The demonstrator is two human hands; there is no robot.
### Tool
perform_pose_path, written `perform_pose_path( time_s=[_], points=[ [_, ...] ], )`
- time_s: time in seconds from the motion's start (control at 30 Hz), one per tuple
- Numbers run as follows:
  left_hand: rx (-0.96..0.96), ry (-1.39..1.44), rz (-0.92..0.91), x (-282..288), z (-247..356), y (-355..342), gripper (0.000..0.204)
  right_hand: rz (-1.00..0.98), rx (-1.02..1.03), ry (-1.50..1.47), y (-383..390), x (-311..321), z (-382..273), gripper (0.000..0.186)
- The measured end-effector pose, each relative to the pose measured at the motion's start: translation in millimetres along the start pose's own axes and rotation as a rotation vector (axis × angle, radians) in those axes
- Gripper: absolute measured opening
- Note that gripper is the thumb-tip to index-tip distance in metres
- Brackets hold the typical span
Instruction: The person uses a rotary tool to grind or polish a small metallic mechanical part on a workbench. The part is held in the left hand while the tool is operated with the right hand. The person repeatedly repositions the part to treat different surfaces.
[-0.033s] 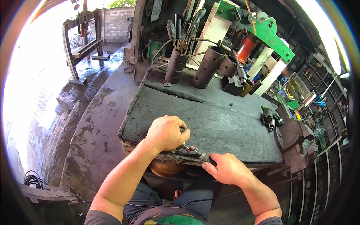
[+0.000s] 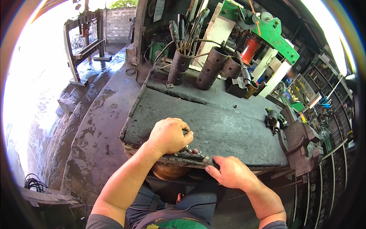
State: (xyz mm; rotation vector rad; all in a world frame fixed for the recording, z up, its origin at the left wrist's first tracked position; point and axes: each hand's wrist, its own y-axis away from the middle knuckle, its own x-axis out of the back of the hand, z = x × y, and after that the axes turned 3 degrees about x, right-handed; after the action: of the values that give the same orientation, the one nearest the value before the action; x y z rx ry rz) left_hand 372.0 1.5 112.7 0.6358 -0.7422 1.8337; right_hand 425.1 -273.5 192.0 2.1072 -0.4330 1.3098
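Over the front edge of the dark workbench [image 2: 213,118], both hands grip a slender metal assembly [image 2: 195,151] with shiny and reddish-brown sections. My left hand [image 2: 169,135] is closed around its upper left end, where a dark tip shows between thumb and fingers. The lower right end, a wider greyish round piece, is pinched by my right hand [image 2: 230,171], the thumb lying along its near side. Between the hands the assembly runs slanted, down to the right. My palms and fingers hide most of both ends, so its exact kind cannot be made out.
A bench vise [image 2: 301,143] is fixed at the right corner, with dark cylindrical metal parts [image 2: 272,119] beside it. Metal tubes [image 2: 211,68] stand along the back, one holding several tools. Behind rises a green-and-white press frame [image 2: 280,32]. A copper-coloured bowl [image 2: 169,171] sits under the front edge.
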Motion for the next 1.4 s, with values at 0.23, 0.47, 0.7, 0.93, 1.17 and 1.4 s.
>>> perform_pose_path(
  time_s=[0.23,0.47,0.7,0.93,1.17,1.4],
  points=[
    [-0.016,0.020,0.042,-5,-2,-1,0.033,0.006,-0.037,0.000,0,2,-2,0.056],
    [0.015,0.019,0.025,-5,-2,-1,0.033,-0.006,-0.014,0.005,-2,1,-5,0.055],
    [-0.002,0.028,0.045,-5,-2,-2,0.030,0.010,0.016,0.018,-8,0,-6,0.051],
    [0.007,0.016,0.025,-3,-1,-2,0.036,-0.023,0.011,0.016,-7,0,-8,0.051],
    [0.032,0.013,-0.021,2,2,-3,0.042,0.011,0.017,0.041,-10,0,-7,0.053],
    [0.039,0.013,-0.023,1,2,-3,0.042,-0.012,-0.007,0.024,-9,0,-7,0.053]
  ],
)
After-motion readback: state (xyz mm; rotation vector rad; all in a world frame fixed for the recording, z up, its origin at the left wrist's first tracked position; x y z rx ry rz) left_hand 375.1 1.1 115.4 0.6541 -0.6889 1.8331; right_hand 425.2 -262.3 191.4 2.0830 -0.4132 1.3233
